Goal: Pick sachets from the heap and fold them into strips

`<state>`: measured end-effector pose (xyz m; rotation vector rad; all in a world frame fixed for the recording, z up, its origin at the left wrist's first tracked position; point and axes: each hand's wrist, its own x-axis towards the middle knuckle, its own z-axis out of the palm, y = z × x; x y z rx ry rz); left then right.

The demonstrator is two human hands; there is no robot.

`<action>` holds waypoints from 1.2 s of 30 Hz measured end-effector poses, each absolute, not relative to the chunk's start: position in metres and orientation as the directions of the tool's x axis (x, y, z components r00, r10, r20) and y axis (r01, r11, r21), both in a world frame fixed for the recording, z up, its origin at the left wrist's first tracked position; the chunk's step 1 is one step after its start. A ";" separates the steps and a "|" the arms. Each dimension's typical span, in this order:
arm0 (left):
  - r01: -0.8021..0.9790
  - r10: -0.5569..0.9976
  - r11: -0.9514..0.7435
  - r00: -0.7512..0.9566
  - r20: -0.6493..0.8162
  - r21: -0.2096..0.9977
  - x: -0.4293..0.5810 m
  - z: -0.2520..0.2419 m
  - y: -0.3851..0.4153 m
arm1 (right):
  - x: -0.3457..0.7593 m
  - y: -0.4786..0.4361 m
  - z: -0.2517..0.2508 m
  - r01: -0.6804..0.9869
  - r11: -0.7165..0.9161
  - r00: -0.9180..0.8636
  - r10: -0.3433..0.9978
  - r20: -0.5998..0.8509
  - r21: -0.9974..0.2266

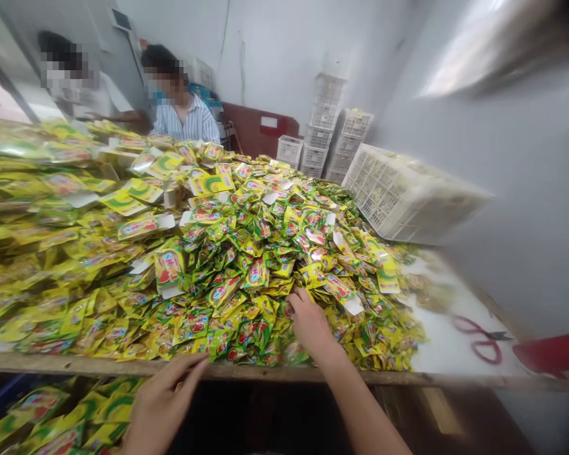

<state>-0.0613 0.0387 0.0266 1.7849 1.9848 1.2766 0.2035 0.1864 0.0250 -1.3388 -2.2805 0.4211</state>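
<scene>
A large heap of small yellow and green printed packets point(258, 275) covers the table in front of me. My right hand point(308, 321) reaches into the front of the heap, its fingers bent in against the packets. What lies between those fingertips is hidden. Down at the table's front edge is my left hand point(164, 395), fingers stretched toward the right with a gap to the thumb. Its fingertips come close to a green packet point(219, 342) at the edge; nothing shows in its grasp. Among the packets lie flat yellow cartons point(212, 183) with white flaps.
Red-handled scissors point(484, 338) lie on the white tabletop point(443, 347) at right, beside a red object point(552, 351). A tilted white crate point(393, 193) rests behind. Crates point(318, 120) stand stacked at the wall. Two people point(187, 120) are across the table. More packets point(97, 411) sit below left.
</scene>
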 end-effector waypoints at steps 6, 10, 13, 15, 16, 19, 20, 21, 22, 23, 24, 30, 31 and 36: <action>0.731 0.914 -0.197 -0.103 0.391 0.653 0.009 0.014 0.141 | 0.219 0.187 0.031 0.745 0.520 -0.468 0.854 0.227 -0.418; 0.720 0.922 -0.158 -0.136 0.361 0.675 0.013 0.027 0.161 | 0.226 0.182 0.034 0.690 0.502 -0.431 0.864 0.261 -0.522; 0.667 0.926 -0.108 -0.203 0.319 0.737 0.008 0.039 0.154 | 0.224 0.174 0.043 0.476 0.365 -0.272 0.926 0.261 -0.800; 0.605 0.942 -0.061 -0.228 0.247 0.794 0.008 0.048 0.148 | 0.215 0.169 0.051 0.282 0.261 -0.265 0.946 0.186 -0.923; 0.569 0.956 -0.042 -0.216 0.199 0.821 0.010 0.053 0.145 | 0.208 0.168 0.054 0.210 0.227 -0.295 0.942 0.159 -0.951; 0.474 0.988 -0.007 -0.134 0.081 0.881 0.018 0.065 0.139 | 0.186 0.166 0.060 0.142 0.195 -0.337 0.931 0.138 -0.970; 0.444 0.992 0.005 -0.115 0.051 0.896 0.021 0.067 0.136 | 0.181 0.166 0.060 0.144 0.191 -0.322 0.937 0.136 -0.971; 0.409 0.994 0.023 -0.104 0.021 0.912 0.023 0.069 0.133 | 0.177 0.166 0.059 0.145 0.186 -0.299 0.944 0.136 -0.972; 0.370 0.995 0.049 -0.098 -0.013 0.928 0.024 0.069 0.129 | 0.175 0.165 0.058 0.146 0.183 -0.269 0.953 0.139 -0.972; 0.326 0.995 0.077 -0.090 -0.050 0.942 0.024 0.067 0.125 | 0.175 0.164 0.057 0.149 0.189 -0.241 0.959 0.150 -0.971; 0.279 0.994 0.102 -0.075 -0.084 0.955 0.023 0.065 0.121 | 0.178 0.162 0.056 0.158 0.209 -0.224 0.960 0.171 -0.965; 0.193 0.972 0.114 0.180 -0.149 0.975 0.031 0.048 0.117 | 0.220 0.134 0.047 0.310 0.286 -0.292 0.936 0.195 -0.907; 0.248 0.963 0.072 0.235 -0.132 0.966 0.041 0.048 0.123 | 0.230 0.128 0.045 0.331 0.249 -0.239 0.955 0.174 -0.910; 0.623 0.838 -0.504 0.520 0.165 0.598 0.134 0.080 0.169 | 0.292 0.110 0.031 0.255 0.042 0.135 0.988 0.079 -0.966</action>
